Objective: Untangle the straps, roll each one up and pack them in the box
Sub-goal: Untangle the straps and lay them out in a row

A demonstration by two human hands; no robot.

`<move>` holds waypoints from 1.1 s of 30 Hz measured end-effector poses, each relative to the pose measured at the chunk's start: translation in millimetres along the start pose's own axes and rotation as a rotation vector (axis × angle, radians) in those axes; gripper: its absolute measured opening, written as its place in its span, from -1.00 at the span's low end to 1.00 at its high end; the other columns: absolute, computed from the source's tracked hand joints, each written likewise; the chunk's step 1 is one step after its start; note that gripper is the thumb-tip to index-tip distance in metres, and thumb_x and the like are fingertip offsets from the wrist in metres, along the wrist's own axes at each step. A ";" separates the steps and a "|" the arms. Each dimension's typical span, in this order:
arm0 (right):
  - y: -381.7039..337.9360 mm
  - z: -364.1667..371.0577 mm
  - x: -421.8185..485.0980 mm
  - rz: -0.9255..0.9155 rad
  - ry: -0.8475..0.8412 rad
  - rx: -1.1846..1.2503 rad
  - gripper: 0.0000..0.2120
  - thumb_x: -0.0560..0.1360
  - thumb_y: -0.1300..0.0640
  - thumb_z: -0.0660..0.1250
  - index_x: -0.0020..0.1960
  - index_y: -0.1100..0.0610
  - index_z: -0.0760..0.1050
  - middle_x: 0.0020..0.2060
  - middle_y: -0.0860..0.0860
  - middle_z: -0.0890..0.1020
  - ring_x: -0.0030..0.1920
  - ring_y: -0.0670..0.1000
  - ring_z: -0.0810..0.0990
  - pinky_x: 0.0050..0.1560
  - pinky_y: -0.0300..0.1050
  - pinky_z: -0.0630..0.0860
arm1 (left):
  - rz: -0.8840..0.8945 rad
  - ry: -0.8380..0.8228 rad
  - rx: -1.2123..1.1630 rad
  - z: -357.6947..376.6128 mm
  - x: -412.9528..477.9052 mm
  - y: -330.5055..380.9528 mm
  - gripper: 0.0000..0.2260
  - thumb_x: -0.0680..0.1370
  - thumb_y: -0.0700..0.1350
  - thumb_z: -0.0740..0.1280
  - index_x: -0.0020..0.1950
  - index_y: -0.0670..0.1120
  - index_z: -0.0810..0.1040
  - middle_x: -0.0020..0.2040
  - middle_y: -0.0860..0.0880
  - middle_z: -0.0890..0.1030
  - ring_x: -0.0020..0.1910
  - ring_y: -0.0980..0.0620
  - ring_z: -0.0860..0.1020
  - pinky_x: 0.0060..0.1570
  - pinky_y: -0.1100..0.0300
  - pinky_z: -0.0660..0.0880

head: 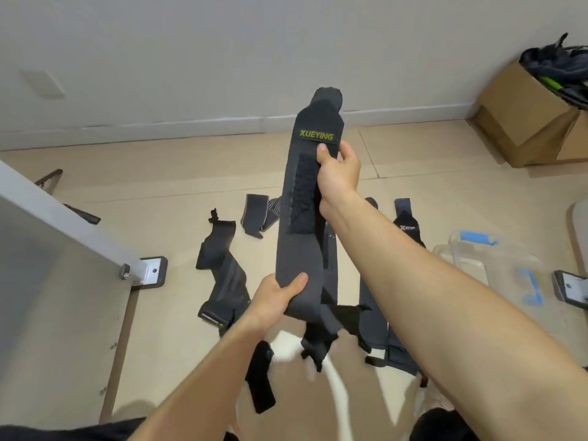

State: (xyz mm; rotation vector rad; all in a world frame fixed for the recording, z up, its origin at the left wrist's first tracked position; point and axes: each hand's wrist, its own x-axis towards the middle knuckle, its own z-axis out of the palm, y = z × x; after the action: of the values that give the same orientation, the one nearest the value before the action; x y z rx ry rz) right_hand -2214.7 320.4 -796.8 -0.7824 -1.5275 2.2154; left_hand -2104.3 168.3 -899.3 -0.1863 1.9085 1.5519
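So, the count: 2 hands, 1 strap up in the air, at least 5 more on the floor, 2 boxes. Far left is a white panel on a metal foot bracket. Beside it a crumpled black strap lies on the tan floor, with a folded grey-edged strap further back and a short black strap close to the person's legs. The left hand grips the lower part of the held strap, thumb on the front, fingers wrapped behind. That one stands nearly upright, stretched between both hands, with a yellow XUEYING label near the top and its tail dangling below the left hand. The right hand pinches its edge just under the label, thumb pressed on the front. The right forearm covers part of a long strap on the floor, and a logo strap lies behind it. Further right sits the clear plastic box with blue clips. A cardboard box stuffed with dark gear stands by the wall, well apart.
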 end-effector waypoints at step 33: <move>262.6 -28.1 126.5 0.032 0.012 -0.815 -0.68 0.59 0.24 0.28 0.32 0.04 0.50 0.19 -0.03 0.54 0.21 0.00 0.53 0.29 -0.04 0.52 | -0.282 0.361 0.252 24.1 122.3 -183.7 -0.62 0.68 -0.13 0.27 0.49 0.01 0.31 0.31 0.04 0.53 0.24 0.10 0.53 0.25 0.15 0.54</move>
State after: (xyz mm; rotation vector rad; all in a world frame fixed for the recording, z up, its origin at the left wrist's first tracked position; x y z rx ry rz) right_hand -2289.1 315.9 -1080.0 -1.0198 -2.4457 1.5458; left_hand -2097.7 173.3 -1121.2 -0.6309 2.2197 1.1356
